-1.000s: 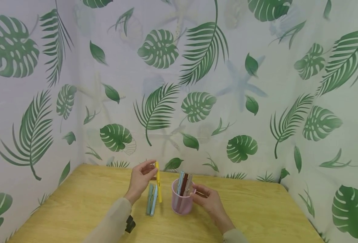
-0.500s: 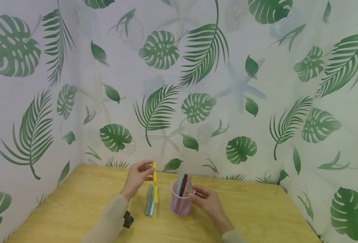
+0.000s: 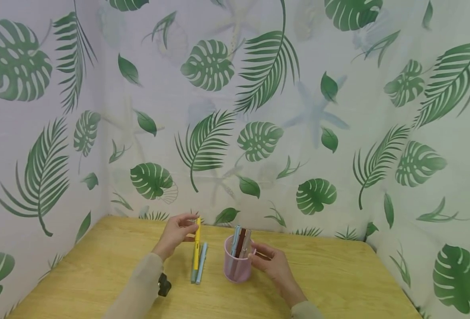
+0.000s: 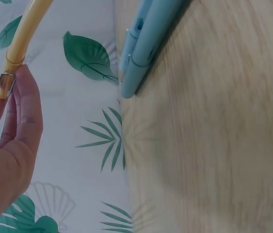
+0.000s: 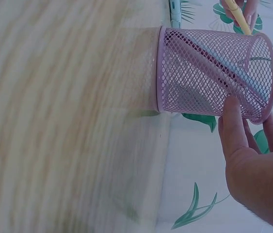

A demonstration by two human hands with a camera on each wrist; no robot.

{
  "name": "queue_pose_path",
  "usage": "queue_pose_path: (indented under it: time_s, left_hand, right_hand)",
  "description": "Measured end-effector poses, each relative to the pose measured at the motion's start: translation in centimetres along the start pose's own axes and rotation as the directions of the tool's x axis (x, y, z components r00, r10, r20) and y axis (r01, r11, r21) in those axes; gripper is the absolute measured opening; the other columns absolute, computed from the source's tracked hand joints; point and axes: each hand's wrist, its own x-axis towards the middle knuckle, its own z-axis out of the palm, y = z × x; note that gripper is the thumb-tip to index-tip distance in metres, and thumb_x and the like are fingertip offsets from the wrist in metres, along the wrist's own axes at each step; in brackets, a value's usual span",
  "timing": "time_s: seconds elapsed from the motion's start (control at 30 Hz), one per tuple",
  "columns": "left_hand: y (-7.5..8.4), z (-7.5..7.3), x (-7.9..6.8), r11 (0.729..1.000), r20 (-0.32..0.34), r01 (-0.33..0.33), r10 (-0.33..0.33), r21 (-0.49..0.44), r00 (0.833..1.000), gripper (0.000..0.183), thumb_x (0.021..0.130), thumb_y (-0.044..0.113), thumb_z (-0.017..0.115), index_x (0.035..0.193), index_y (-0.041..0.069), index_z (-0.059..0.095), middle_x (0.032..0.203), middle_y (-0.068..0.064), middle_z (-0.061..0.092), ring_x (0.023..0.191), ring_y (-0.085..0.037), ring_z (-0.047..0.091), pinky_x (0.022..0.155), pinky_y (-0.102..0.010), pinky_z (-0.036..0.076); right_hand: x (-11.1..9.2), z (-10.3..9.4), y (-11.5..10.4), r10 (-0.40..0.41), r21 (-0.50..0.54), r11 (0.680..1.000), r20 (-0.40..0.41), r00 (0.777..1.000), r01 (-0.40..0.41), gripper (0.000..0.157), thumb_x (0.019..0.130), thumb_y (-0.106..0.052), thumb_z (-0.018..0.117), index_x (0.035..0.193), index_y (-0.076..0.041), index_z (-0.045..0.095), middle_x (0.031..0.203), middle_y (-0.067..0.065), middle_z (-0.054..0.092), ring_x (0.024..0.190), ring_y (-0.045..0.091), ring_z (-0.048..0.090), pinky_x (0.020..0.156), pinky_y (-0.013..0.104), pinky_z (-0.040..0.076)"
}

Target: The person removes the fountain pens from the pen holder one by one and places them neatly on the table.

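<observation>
My left hand pinches a yellow pen near its top end, between thumb and fingertips. The pen hangs upright and overlaps a grey-green pen in the head view. Beside that one lies a light blue pen; both rest on the table. A pink mesh pen cup stands to their right, with a light blue pen, a dark red pen and a greyish-pink pen leaning in it. My right hand holds the cup by its rim and side, one digit against the mesh.
The wooden table runs back to a white wall cloth printed with green leaves. More of this cloth covers both sides. A small black device sits at the left wrist.
My left hand has moved left with the yellow pen, from right of the two lying pens to over the grey-green one. The right hand stays at the cup.
</observation>
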Motion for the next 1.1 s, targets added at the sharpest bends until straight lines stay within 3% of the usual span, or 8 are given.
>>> queue_pose_path:
  time_s: [0.5, 0.77, 0.93, 1.1]
  left_hand:
    - [-1.7, -1.4, 0.6, 0.995, -0.067, 0.078, -0.074, 0.059, 0.995, 0.033, 0.092, 0.003, 0.064, 0.124, -0.003, 0.062, 0.103, -0.019, 0.069, 0.078, -0.020, 0.067, 0.079, -0.047, 0.059]
    - [-2.5, -1.7, 0.7, 0.980, -0.138, 0.161, -0.144, 0.119, 0.980, 0.030, 0.088, 0.001, 0.066, 0.116, -0.007, 0.064, 0.099, -0.019, 0.070, 0.075, -0.019, 0.066, 0.078, -0.047, 0.059]
    - [-2.9, -1.8, 0.7, 0.974, -0.149, 0.192, -0.173, 0.121, 0.974, 0.028, 0.084, -0.003, 0.067, 0.111, -0.010, 0.064, 0.087, -0.014, 0.069, 0.066, -0.017, 0.063, 0.066, -0.038, 0.059]
    - [-3.3, -1.8, 0.8, 0.957, -0.142, 0.264, -0.246, 0.124, 0.959, 0.027, 0.084, -0.004, 0.067, 0.111, -0.009, 0.064, 0.073, -0.010, 0.067, 0.058, -0.015, 0.059, 0.055, -0.030, 0.054]
  right_hand:
    - [0.0, 0.1, 0.1, 0.011, 0.015, 1.000, -0.009, 1.000, -0.011, 0.043, 0.087, -0.010, 0.074, 0.127, 0.002, 0.062, 0.137, 0.023, 0.056, 0.117, 0.030, 0.061, 0.090, 0.033, 0.056]
    - [0.0, 0.0, 0.2, 0.009, 0.013, 1.000, 0.000, 1.000, -0.009, 0.043, 0.087, -0.011, 0.075, 0.126, 0.002, 0.063, 0.136, 0.023, 0.057, 0.118, 0.031, 0.061, 0.091, 0.033, 0.056]
    - [0.0, 0.0, 0.1, 0.021, -0.003, 1.000, -0.003, 1.000, -0.021, 0.045, 0.086, -0.015, 0.076, 0.127, 0.000, 0.063, 0.136, 0.022, 0.057, 0.119, 0.032, 0.060, 0.092, 0.035, 0.055]
    - [0.1, -0.1, 0.1, 0.024, 0.000, 1.000, -0.002, 1.000, -0.024, 0.046, 0.085, -0.016, 0.077, 0.126, 0.000, 0.063, 0.137, 0.021, 0.057, 0.121, 0.032, 0.059, 0.093, 0.035, 0.055]
